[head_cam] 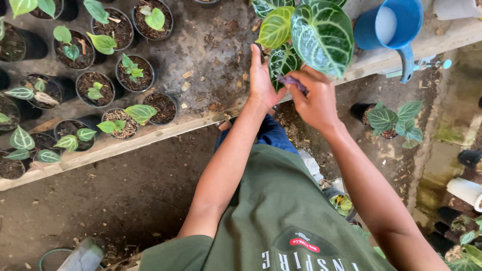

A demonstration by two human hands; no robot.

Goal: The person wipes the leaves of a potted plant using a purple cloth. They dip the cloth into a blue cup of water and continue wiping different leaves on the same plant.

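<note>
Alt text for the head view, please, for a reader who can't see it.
Seen from above, a person's left hand and right hand work at a large white-veined plant on a dirty bench. Small potted seedlings stand left; a blue watering can right.

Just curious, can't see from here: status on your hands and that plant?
Left hand open against the veined plant. Right hand pinching a purple stem. Blue watering can close by.

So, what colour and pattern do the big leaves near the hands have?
Dark green with pale, whitish veins; one big leaf is lighter yellow-green. The head view shows this best.
</note>
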